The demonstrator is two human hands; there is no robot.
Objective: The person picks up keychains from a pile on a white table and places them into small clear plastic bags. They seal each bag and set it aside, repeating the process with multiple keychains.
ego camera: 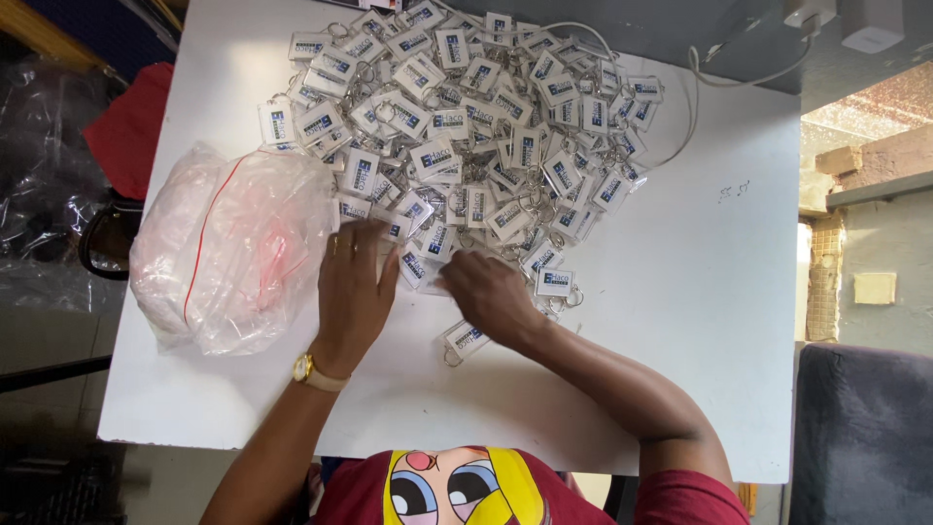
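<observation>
A big heap of clear rectangular keychains (466, 117) with white-and-blue inserts and metal rings covers the far half of the white table (700, 292). My left hand (352, 287) lies flat, fingers spread, on the heap's near edge beside a pile of clear zip bags (233, 248); it wears a ring and a gold wristwatch. My right hand (489, 292) rests with fingers curled on keychains at the heap's near edge; whether it grips one is hidden. One loose keychain (465, 338) lies just under that wrist, another (555, 283) to its right.
A white cable (692, 117) loops along the table's far right. A red cloth (131, 126) and dark bags sit left of the table. A dark chair (860, 428) stands at the lower right, bricks (841, 160) beyond it.
</observation>
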